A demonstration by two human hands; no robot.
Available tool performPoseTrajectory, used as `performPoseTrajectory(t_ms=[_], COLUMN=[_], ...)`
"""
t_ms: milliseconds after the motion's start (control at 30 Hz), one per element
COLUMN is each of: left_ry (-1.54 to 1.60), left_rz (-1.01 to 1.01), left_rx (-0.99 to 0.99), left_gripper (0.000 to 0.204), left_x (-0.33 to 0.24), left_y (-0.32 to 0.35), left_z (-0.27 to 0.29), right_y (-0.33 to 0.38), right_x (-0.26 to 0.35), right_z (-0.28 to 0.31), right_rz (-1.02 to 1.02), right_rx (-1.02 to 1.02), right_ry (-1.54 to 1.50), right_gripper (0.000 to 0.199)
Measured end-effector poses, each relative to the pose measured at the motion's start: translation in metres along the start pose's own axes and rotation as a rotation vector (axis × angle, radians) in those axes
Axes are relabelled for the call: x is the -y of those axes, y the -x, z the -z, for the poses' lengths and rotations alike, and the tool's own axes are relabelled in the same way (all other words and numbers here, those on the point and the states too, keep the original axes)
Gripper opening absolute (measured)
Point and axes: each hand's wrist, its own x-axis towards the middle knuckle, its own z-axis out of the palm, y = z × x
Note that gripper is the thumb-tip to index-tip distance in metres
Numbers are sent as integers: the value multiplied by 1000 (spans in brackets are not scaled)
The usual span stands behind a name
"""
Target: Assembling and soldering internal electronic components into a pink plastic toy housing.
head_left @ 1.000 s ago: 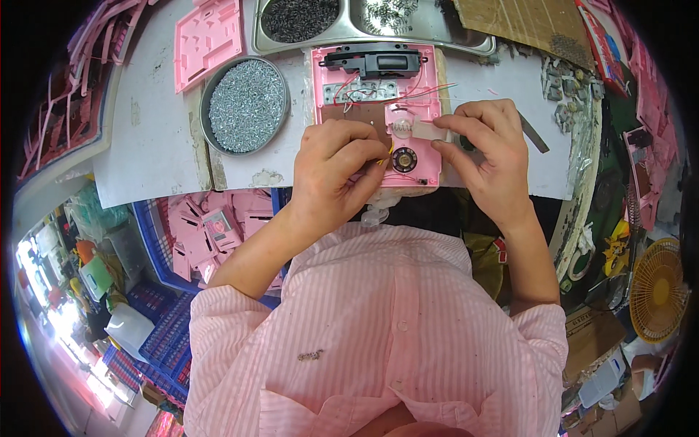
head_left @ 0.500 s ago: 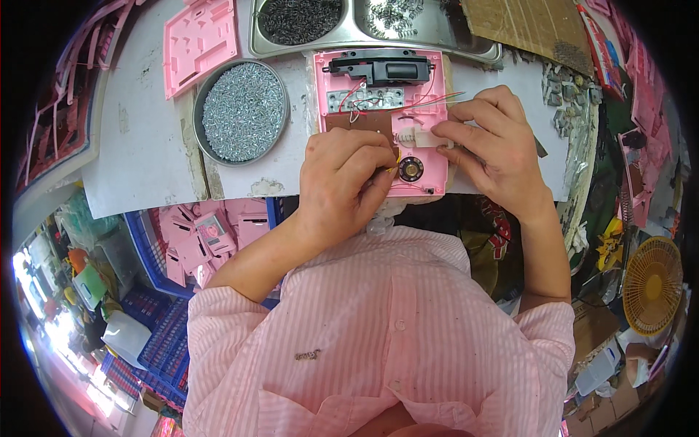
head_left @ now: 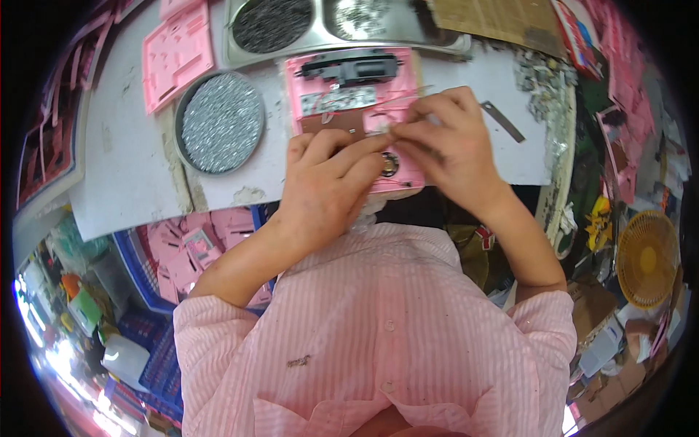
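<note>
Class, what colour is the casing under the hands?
The casing is pink, clearest in the head view.

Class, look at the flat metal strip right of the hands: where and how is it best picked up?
Probably pinched across its two long edges near the middle, coming from above: the metal strip is narrow and lies flat on the white tabletop, with both long edges uncovered.

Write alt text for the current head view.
A person's left hand and right hand are close together over an open pink case holding a brown board and a speaker. A bowl of metal pieces stands left, a metal tray beyond.
</note>
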Motion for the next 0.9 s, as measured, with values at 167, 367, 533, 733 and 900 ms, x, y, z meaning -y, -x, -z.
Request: performPoseTrajectory(t_ms=[167,367,533,733,900], left_ry=[74,270,387,638,1013], left_rz=[29,82,58,252,306], left_rx=[46,-58,-141,75,208], left_gripper=[24,28,28,30,40], left_x=[1,-5,-7,-35,-45], left_y=[-5,-6,-12,-76,-115], left_z=[7,13,25,28,1], right_y=[32,33,41,21,29], right_x=[-26,-119,-135,-46,3], right_z=[41,85,78,71,41], right_rz=[-214,-532,-598,-559,-421], right_rx=[-136,-200,-115,-465,-562], right_ry=[-94,732,624,-493,-1004], right_gripper=[27,35,33,16,20])
